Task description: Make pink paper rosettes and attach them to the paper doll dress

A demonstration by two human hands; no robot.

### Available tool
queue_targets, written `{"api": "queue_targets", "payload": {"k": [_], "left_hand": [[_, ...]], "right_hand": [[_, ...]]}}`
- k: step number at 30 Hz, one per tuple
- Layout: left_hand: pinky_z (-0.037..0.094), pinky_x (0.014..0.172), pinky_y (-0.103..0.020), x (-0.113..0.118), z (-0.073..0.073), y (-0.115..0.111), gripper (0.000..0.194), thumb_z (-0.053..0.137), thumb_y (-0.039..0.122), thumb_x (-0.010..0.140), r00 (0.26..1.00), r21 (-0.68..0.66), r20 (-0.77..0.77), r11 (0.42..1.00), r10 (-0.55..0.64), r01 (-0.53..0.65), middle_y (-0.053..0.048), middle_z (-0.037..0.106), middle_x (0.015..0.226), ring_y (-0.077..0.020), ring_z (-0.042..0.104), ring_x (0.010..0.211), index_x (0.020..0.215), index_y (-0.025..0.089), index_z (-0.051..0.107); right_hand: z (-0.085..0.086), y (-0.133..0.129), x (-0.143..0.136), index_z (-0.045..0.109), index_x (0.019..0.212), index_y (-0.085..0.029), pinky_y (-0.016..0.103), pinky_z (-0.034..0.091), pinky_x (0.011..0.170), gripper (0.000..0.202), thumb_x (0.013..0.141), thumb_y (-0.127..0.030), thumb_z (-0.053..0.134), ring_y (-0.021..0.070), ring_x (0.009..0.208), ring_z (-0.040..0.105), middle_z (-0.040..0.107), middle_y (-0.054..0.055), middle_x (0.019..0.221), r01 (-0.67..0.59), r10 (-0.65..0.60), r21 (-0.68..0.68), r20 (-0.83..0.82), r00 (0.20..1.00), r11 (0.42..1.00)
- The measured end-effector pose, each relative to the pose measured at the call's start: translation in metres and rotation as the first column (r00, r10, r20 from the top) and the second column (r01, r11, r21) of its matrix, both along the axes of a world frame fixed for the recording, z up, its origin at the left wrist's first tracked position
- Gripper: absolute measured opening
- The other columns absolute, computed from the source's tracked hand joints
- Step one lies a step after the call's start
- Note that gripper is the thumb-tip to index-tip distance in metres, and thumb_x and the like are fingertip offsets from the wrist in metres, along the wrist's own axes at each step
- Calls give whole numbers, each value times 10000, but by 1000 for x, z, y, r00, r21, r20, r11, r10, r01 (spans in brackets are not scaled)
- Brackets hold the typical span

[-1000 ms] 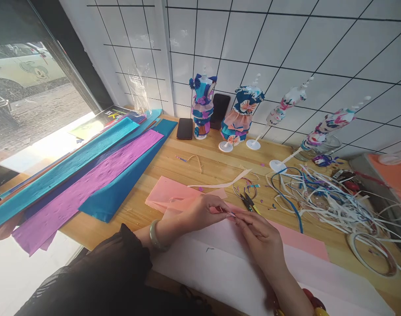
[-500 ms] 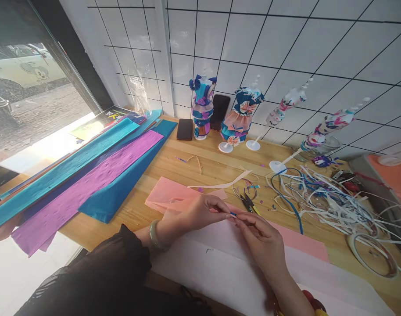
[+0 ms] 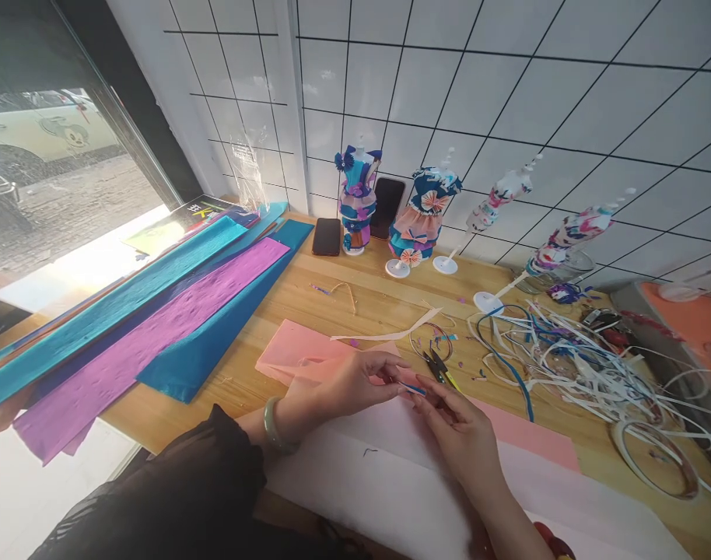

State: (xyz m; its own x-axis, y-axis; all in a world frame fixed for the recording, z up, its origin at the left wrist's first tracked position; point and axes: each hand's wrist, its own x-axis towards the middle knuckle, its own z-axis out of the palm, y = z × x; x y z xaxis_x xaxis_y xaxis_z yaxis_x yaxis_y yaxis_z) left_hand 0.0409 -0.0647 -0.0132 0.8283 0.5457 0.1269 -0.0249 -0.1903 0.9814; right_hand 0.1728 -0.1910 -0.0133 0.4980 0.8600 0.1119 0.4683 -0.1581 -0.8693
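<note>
A small blue strip [image 3: 415, 389] is pinched between the fingertips of both hands. My left hand [image 3: 361, 383] grips its left end with thumb and fingers, a pale green bangle on the wrist. From the other side, my right hand [image 3: 457, 424] closes its fingertips on the right end. Beneath both hands lies a large white sheet [image 3: 390, 474], with pink paper [image 3: 291, 346] under its far side. Just beyond the right fingertips rest cutting pliers [image 3: 440, 367] with black and yellow parts. What the strip is made of is too small to make out.
Several small dress-form stands, including a dressed one [image 3: 359, 198], line the tiled wall. Tangled white and blue strips [image 3: 565, 365] and a tape-like ring [image 3: 653, 459] lie at right. Purple crepe paper [image 3: 157, 342] and blue sheets cover the left. A phone [image 3: 327, 236] lies at the back.
Both hands stay together on the blue strip, and more of it shows between the fingertips. The view has tilted up slightly, so the scene sits a little lower.
</note>
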Motion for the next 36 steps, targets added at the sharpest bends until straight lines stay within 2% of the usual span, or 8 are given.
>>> {"api": "queue_targets", "payload": {"k": [4,7,13,20,26,29,33,36], "left_hand": [[465,684,-229,0,2,-1,229,619,214,725,1000,33,18,999,23,-24,-33,637,744,-117,579,710,940,135,619],[471,686,-230,1,1,-1,229,624,224,726,999,60,36,998,32,-34,-34,643,750,-114,582,703,938,139,620],[479,662,-217,2,0,-2,253,625,258,737,996,22,88,1000,11,-13,-51,641,815,-115,589,735,958,137,611],[469,652,-208,1,5,-3,236,612,293,762,995,13,90,999,-33,32,-53,658,843,-121,608,768,959,163,614],[472,684,-240,1,-3,-3,373,661,242,709,1000,-61,-6,998,21,-22,-47,670,775,-134,630,750,1043,144,528],[472,691,-243,0,-4,-2,363,663,241,707,1000,-80,-27,997,5,-8,-51,672,774,-138,630,763,1030,145,528],[478,678,-240,0,-3,-2,376,655,232,714,1000,-97,22,995,-15,17,-57,669,767,-133,629,743,1049,135,517],[485,671,-237,0,-3,-2,349,653,239,716,997,-48,76,999,-17,21,-66,666,771,-125,624,716,1024,119,540]], "right_hand": [[-2,1,2,694,985,-221,335,526,729,271,768,-354,603,218,869,641,696,84,993,-47,47,7,33,998,999],[-2,1,2,700,966,-226,347,520,747,252,779,-354,590,225,902,637,696,85,1006,-65,64,15,45,997,998],[1,0,0,682,965,-199,300,527,609,274,771,-376,602,191,695,639,702,74,835,-29,28,30,40,999,999],[0,-1,0,658,893,-211,276,518,572,165,797,-324,586,169,638,611,680,49,769,-85,81,60,64,995,995],[1,-1,1,678,923,-235,285,533,683,174,828,-300,548,201,863,642,695,60,960,-141,132,52,150,980,989],[2,-1,2,680,948,-244,284,534,672,189,836,-292,536,200,855,649,696,56,975,-153,139,58,196,971,987],[2,-1,2,684,944,-248,305,526,737,183,837,-276,538,205,877,650,703,50,953,-174,148,95,236,960,980],[2,0,2,683,949,-250,317,524,765,184,839,-263,535,208,901,648,704,51,966,-183,151,109,250,957,977]]}}
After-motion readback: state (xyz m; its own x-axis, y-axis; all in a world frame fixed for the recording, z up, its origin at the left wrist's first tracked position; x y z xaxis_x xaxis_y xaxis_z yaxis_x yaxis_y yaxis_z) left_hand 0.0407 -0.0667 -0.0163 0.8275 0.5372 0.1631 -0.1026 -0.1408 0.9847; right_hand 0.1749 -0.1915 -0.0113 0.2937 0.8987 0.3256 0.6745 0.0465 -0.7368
